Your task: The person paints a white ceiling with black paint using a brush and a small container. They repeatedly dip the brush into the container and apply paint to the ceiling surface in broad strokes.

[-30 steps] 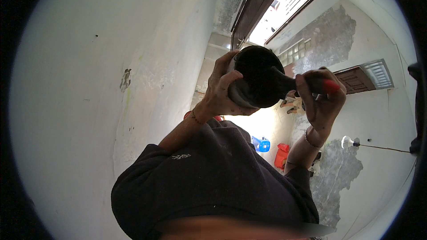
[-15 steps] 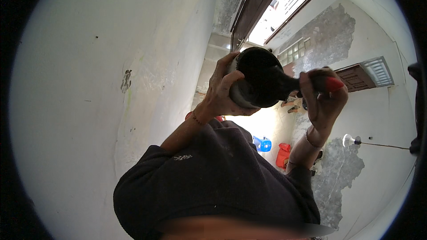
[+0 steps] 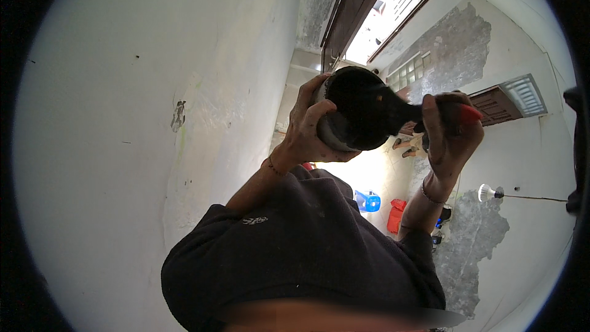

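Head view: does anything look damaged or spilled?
Yes, damage: the left wall has a small chipped spot, rough against smooth white, and ragged grey patches interrupt the white wall on the right. No spill shows around the dark container in the left hand.

Place: likely a house room
Door (image 3: 354, 9): wooden, one o'clock
Wall patch (image 3: 458, 55): grey, two o'clock
Bulb (image 3: 486, 193): corded, three o'clock
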Demonstrator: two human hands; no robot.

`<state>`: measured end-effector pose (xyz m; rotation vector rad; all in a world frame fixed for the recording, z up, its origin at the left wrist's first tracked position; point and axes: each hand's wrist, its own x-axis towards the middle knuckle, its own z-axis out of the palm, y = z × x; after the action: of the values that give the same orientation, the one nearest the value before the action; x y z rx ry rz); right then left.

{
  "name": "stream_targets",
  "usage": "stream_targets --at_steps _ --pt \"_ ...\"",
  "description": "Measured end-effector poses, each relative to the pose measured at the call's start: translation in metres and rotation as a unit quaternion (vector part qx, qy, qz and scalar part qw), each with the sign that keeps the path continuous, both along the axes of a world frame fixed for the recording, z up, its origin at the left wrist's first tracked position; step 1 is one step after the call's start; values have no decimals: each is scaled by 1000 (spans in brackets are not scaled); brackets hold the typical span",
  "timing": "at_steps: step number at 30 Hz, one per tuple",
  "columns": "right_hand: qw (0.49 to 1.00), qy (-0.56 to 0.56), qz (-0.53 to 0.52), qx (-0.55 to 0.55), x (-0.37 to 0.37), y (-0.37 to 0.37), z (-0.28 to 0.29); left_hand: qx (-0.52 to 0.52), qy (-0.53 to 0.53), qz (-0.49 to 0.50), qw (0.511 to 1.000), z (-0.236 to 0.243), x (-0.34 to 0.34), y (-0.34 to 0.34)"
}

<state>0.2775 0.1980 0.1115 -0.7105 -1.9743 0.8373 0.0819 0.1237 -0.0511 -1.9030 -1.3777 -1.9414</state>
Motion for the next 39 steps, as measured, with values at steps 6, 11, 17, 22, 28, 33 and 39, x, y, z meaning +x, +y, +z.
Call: stream_targets --at_steps 6,11,17,22,28,33,39 --pt "998 54 -24 -18 -2 -1 1 -4 3 -5 1000 4 0 -2" --pt "1000 -13 -21 9 1 2 3 2 1 -15 1000 6 3 -1" --pt "999 13 -20 -34 1 1 0 1 8 -18 1000 6 5 0" --pt "999 5 -10 -38 5 5 0 0 1 -22 1000 6 2 -1" --pt "995 62 -53 -49 11 15 -10 4 -5 -15 1000 7 2 1" --pt "992 102 -57 -49 10 15 -17 7 11 -4 1000 8 0 0" --pt "996 58 -15 -62 19 10 -12 0 20 -3 1000 7 0 2"
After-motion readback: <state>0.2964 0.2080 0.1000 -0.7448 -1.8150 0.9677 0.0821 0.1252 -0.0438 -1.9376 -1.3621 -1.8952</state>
